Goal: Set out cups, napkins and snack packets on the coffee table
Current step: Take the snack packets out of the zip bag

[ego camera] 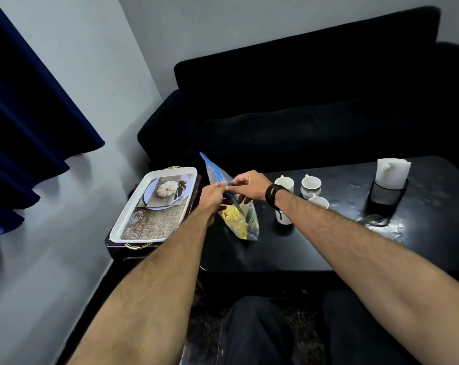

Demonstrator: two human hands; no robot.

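Observation:
A clear zip bag (245, 222) with a blue seal strip stands on the dark coffee table (315, 248), with yellow snack packets showing inside it. My left hand (212, 194) and my right hand (250, 185) both pinch the bag's top edge, fingers meeting at the seal. Just right of the bag stand several white cups (311, 186); one of them is partly hidden behind my right wrist. White napkins (391, 172) stick up from a black holder (386, 197) at the table's far right.
A white tray (154, 205) with a printed picture rests on a small dark stand left of the table. A black sofa (302, 101) runs behind the table. Blue curtains (25, 114) hang at the left. My legs sit below the table's near edge.

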